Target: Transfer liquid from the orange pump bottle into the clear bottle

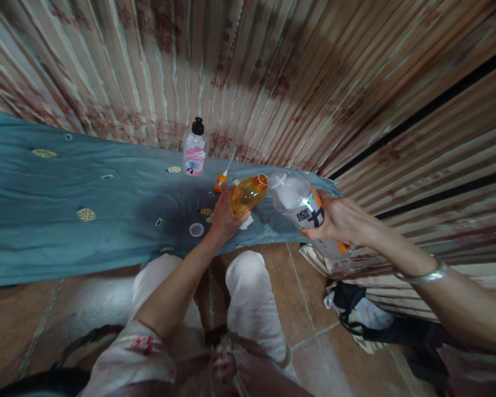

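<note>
My left hand [225,218] is wrapped round a see-through orange bottle [248,196], which has no cap and tilts to the right. In my right hand [334,220] is a large clear plastic bottle [300,204] with a white, black and orange label, tipped to the left. The two bottle mouths meet or nearly meet; whether liquid passes between them is too small to tell. An orange pump head [220,182] with a clear tube lies just behind my left hand. A small round clear cap [196,229] lies left of that hand.
A clear bottle with a black cap and pink label [195,157] stands at the back of the blue-green cloth [119,204]. Pleated curtains [231,71] hang behind and to the right. White-clad knees are below the near edge. A dark bag [355,314] sits on the tiled floor.
</note>
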`<control>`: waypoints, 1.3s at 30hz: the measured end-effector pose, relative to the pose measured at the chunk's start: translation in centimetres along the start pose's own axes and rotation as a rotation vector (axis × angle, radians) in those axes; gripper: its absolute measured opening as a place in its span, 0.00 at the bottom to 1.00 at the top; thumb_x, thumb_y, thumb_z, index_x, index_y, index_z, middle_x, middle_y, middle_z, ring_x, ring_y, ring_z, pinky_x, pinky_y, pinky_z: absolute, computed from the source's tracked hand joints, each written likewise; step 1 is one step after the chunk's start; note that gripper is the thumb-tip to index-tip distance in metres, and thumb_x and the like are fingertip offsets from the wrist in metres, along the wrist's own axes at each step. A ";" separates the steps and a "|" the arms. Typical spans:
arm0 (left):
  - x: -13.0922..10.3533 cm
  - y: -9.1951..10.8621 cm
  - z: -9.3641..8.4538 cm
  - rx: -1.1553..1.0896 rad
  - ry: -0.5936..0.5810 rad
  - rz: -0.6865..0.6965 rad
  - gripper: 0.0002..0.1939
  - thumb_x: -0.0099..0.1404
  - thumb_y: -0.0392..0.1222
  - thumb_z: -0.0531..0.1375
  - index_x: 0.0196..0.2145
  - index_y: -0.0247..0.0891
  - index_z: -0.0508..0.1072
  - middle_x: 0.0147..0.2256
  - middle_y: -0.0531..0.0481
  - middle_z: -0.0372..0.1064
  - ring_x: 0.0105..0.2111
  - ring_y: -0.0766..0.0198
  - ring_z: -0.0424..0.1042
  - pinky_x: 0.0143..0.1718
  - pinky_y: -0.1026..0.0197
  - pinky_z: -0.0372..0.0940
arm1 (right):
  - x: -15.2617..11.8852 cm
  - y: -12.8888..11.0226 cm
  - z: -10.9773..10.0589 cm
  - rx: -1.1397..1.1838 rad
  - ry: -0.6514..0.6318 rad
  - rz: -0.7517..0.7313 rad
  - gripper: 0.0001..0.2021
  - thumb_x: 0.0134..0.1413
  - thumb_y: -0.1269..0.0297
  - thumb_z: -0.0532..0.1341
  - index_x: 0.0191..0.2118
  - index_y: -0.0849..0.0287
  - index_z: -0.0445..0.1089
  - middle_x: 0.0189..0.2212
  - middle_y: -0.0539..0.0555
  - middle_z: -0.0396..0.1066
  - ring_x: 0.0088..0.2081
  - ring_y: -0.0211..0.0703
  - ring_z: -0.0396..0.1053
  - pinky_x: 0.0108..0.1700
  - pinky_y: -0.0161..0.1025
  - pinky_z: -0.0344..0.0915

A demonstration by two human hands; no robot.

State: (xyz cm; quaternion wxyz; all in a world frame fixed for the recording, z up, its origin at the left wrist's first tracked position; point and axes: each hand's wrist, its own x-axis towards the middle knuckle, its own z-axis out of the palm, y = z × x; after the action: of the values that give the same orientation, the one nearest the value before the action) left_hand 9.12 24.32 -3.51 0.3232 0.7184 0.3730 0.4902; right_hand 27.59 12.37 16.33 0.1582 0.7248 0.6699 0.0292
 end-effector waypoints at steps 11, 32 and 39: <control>-0.2 -0.2 0.1 0.060 0.022 0.001 0.35 0.51 0.40 0.67 0.53 0.40 0.57 0.49 0.42 0.66 0.50 0.50 0.70 0.50 0.46 0.68 | 0.1 -0.1 -0.2 -0.021 -0.002 0.006 0.33 0.41 0.37 0.60 0.44 0.62 0.62 0.22 0.53 0.69 0.25 0.50 0.70 0.25 0.37 0.56; 0.0 0.2 -0.3 0.032 0.020 -0.002 0.32 0.52 0.40 0.66 0.51 0.40 0.58 0.48 0.42 0.68 0.49 0.51 0.71 0.50 0.46 0.68 | 0.5 0.1 -0.1 0.029 -0.022 -0.008 0.32 0.42 0.38 0.60 0.43 0.62 0.61 0.20 0.51 0.68 0.25 0.50 0.70 0.24 0.37 0.56; 0.0 0.0 -0.3 0.016 0.019 0.017 0.32 0.52 0.40 0.66 0.51 0.41 0.58 0.47 0.44 0.68 0.48 0.51 0.71 0.49 0.46 0.68 | 0.6 0.4 0.2 0.022 0.004 -0.033 0.32 0.42 0.37 0.60 0.44 0.61 0.62 0.18 0.50 0.67 0.23 0.50 0.69 0.23 0.37 0.55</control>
State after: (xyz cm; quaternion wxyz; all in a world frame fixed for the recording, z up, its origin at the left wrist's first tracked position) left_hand 8.83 24.35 -3.38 0.3100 0.7194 0.3737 0.4967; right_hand 28.11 12.87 16.17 0.1493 0.7154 0.6823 0.0209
